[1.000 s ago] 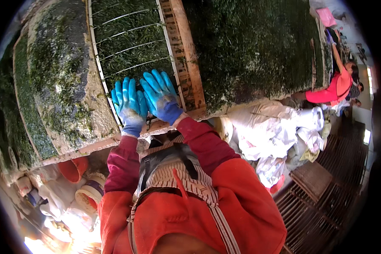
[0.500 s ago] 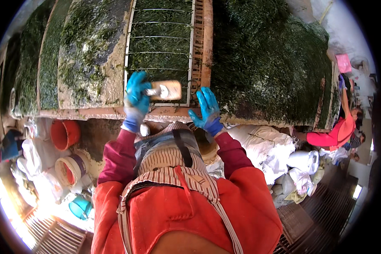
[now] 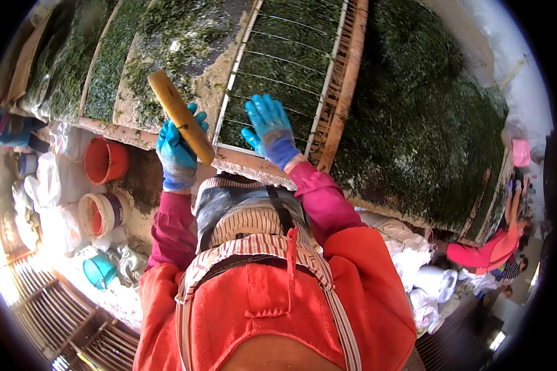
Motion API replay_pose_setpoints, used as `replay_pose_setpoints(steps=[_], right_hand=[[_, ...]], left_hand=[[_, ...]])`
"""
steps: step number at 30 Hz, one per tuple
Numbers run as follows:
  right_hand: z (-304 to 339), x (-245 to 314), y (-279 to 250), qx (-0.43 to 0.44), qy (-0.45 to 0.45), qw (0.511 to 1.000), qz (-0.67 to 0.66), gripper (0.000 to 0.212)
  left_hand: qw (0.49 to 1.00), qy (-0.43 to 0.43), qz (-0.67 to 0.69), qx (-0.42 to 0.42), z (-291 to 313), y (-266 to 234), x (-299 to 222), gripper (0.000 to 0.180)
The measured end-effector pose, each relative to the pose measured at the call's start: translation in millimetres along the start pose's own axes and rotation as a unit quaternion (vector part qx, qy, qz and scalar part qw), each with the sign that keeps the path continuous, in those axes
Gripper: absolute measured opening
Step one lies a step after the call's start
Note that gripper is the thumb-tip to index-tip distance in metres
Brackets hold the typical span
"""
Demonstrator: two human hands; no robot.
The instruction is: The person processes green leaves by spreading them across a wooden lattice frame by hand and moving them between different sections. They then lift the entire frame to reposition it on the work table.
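Observation:
My left hand (image 3: 177, 154), in a wet blue glove, grips a yellowish-brown wooden block-shaped tool (image 3: 181, 117), raised and tilted with its narrow side showing. The fingers curl behind it and are partly hidden. My right hand (image 3: 270, 127), gloved alike, has its fingers stretched out and holds nothing. It lies over the near end of a white-edged frame (image 3: 231, 99) crossed by thin wires. Dark green, seaweed-like shreds (image 3: 284, 65) form a flat layer in that frame. Whether my right palm presses on the layer, I cannot tell.
A large mound of green strands (image 3: 408, 117) covers the table to the right. A slatted wooden rack (image 3: 334, 105) flanks the frame. Below the table's left edge stand a red bucket (image 3: 107, 162) and a white bucket (image 3: 102, 215). Another person (image 3: 486, 250) works at far right.
My left hand has moved left with the wooden tool, now turned edge-on. My right hand has gone from the table's front edge onto the frame. The whole view has rotated.

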State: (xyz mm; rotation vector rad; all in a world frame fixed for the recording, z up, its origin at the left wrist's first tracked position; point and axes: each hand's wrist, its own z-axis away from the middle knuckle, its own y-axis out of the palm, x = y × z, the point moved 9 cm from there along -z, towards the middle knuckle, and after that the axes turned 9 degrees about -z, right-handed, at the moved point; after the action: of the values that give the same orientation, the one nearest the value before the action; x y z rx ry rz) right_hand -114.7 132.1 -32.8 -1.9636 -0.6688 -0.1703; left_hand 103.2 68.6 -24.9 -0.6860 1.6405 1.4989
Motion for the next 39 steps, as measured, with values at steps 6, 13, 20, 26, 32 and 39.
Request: replay_pose_setpoints(steps=[6,13,20,26,32,39], right_hand=[[17,28,-55,0.032,-0.069,0.994,-0.079,0.05],[36,49,-21,0.177,-0.059,0.978,-0.098,0.038],[92,-29,-101,-0.082,0.236,0.967,0.061,0.043],[248,-68,-103,-0.107,0.573,0.795,-0.165,0.027],[156,-46,-68,0.297,0.584,0.754,-0.056,0.058],[232,-77,-14,0.334,0.458,0.823,-0.02,0.033]], left_hand=[[0.985,-0.046,0.103,-0.134,1,-86,-17,0.064],[0.972,0.003,0.147,-0.185,-123,-173,-71,0.05],[0.935,0.249,0.176,-0.181,-319,-317,-215,0.05],[0.968,0.156,-0.194,-0.037,-435,-4,-188,0.043],[0.809,0.24,-0.488,0.222,-566,218,-31,0.039],[0.448,0.221,-0.806,0.317,-559,384,61,0.048]])
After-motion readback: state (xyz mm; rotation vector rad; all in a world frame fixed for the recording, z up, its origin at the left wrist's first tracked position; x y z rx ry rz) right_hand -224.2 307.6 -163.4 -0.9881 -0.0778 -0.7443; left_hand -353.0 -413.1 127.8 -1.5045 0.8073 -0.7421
